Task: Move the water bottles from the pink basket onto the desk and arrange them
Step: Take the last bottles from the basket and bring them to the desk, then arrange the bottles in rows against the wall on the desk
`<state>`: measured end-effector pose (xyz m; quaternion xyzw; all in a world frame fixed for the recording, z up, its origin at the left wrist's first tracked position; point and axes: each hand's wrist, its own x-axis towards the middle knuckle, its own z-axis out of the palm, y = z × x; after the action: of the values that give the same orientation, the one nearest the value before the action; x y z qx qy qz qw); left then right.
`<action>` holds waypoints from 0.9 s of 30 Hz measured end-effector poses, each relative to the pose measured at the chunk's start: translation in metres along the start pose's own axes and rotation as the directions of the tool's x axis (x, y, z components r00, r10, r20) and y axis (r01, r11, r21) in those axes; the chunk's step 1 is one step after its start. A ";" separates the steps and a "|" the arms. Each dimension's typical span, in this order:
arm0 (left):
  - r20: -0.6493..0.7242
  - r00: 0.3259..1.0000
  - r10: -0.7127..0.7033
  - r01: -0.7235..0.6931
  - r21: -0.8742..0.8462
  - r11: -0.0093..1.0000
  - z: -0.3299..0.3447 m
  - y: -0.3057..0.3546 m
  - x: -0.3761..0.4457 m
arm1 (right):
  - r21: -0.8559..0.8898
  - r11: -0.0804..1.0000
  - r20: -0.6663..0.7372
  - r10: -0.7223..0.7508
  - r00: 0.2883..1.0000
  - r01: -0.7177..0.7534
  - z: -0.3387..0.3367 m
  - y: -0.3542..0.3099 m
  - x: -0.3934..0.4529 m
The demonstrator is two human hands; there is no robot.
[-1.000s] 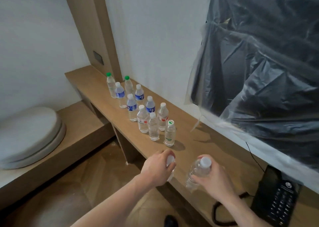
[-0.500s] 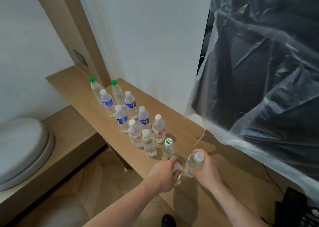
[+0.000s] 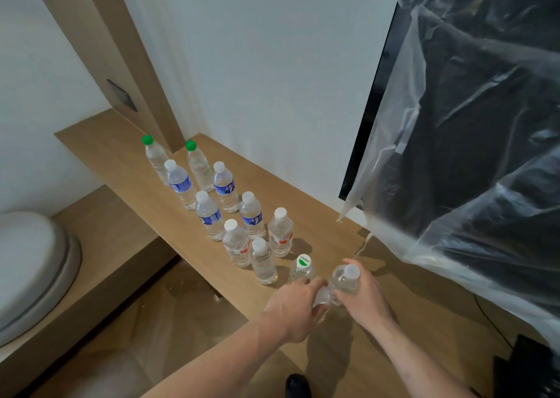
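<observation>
Several clear water bottles stand in two rows on the wooden desk (image 3: 127,155), from two green-capped ones (image 3: 198,167) at the far end to a green-and-white-capped one (image 3: 302,269) nearest me. My left hand (image 3: 295,306) grips a clear bottle (image 3: 322,299), mostly hidden under my fingers, at the near end of the left row. My right hand (image 3: 365,297) grips a white-capped bottle (image 3: 345,278) beside it, at the near end of the right row. Both held bottles sit low at the desk surface. The pink basket is out of view.
A plastic-wrapped black screen (image 3: 469,125) hangs over the desk on the right. A black phone (image 3: 527,367) with its cord lies at the near right. A grey round cushion (image 3: 27,264) rests on the lower bench to the left. Wooden floor lies below the desk edge.
Both hands have carried their bottles forward along the desk, up to the near end of the two rows. The view has shifted so the phone is nearly out of frame.
</observation>
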<state>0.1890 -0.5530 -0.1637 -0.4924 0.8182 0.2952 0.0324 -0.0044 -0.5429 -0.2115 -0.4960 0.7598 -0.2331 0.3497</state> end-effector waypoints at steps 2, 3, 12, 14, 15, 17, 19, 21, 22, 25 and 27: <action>-0.001 1.000 0.015 -0.015 0.019 1.000 -0.005 -0.004 0.000 | 0.017 1.000 -0.009 0.026 1.000 -0.026 -0.003 -0.006 -0.003; 0.000 1.000 0.023 -0.023 0.027 0.999 -0.008 -0.007 -0.002 | 0.023 0.999 -0.019 0.044 0.999 -0.043 -0.005 -0.011 -0.006; -0.134 0.983 0.128 -0.141 -0.094 0.986 -0.105 -0.079 -0.096 | 0.114 0.988 -0.309 -0.064 0.949 0.103 -0.015 -0.108 -0.082; -0.190 0.978 0.089 -0.115 -0.130 0.985 -0.136 -0.113 -0.124 | 0.141 0.973 -0.316 -0.133 0.939 0.185 -0.005 -0.146 -0.096; -0.228 0.972 0.061 -0.095 -0.143 0.985 -0.150 -0.131 -0.136 | 0.142 0.966 -0.299 -0.167 0.940 0.217 0.002 -0.164 -0.100; -0.307 0.952 -0.001 -0.046 -0.148 0.988 -0.172 -0.171 -0.155 | 0.133 0.956 -0.224 -0.228 0.948 0.261 0.020 -0.198 -0.104; -0.377 0.925 -0.051 -0.007 -0.150 0.989 -0.189 -0.208 -0.170 | 0.089 0.948 -0.138 -0.292 0.946 0.306 0.040 -0.228 -0.105; -0.421 0.903 -0.082 0.019 -0.152 0.988 -0.205 -0.239 -0.181 | 0.053 0.936 -0.065 -0.345 0.936 0.349 0.061 -0.254 -0.105; -0.442 0.892 -0.090 0.026 -0.150 0.988 -0.212 -0.252 -0.186 | 0.034 0.930 -0.035 -0.364 0.931 0.365 0.071 -0.265 -0.103; -0.487 0.866 -0.116 0.049 -0.147 0.988 -0.235 -0.284 -0.193 | -0.004 0.918 0.030 -0.395 0.918 0.396 0.094 -0.296 -0.097; -0.502 0.854 -0.136 0.064 -0.158 0.985 -0.248 -0.304 -0.192 | -0.017 0.912 0.059 -0.409 0.911 0.410 0.104 -0.315 -0.090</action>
<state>0.5970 -0.6335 -0.0301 -0.5958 0.7487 0.2069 -0.2040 0.2848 -0.5872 -0.0307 -0.6553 0.6325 -0.2767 0.3065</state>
